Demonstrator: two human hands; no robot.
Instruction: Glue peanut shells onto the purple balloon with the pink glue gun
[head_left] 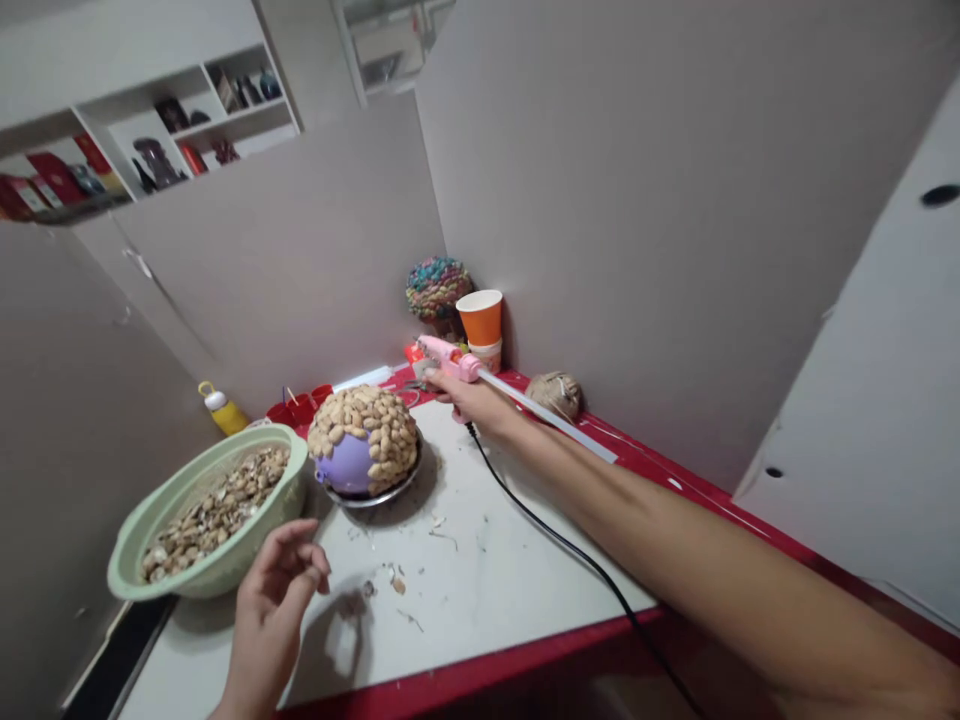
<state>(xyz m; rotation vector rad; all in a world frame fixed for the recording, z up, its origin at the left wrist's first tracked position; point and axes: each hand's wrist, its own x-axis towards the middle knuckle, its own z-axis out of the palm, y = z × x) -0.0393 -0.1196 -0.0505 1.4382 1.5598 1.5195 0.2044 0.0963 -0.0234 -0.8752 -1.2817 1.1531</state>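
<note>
My right hand [466, 393] is wrapped round a pink glue gun [452, 358] at the back of the table, with a long clear glue stick [547, 415] sticking out of its rear. My left hand [281, 580] hovers over the front left of the white board, fingers loosely curled and apart, nothing visible in it. Between them, farther back, a purple balloon [348, 462] partly covered with shells [367, 415] rests in a shallow metal dish [379, 499]. Left of it stands a green basin [295, 477] holding many similar shells.
Behind are an orange cup [481, 322], a colourful ball [436, 287], a twine ball [555, 393], red cups [302, 407] and a yellow bottle [226, 412]. A black cord [555, 538] crosses the board [480, 590]. Grey partitions enclose the back.
</note>
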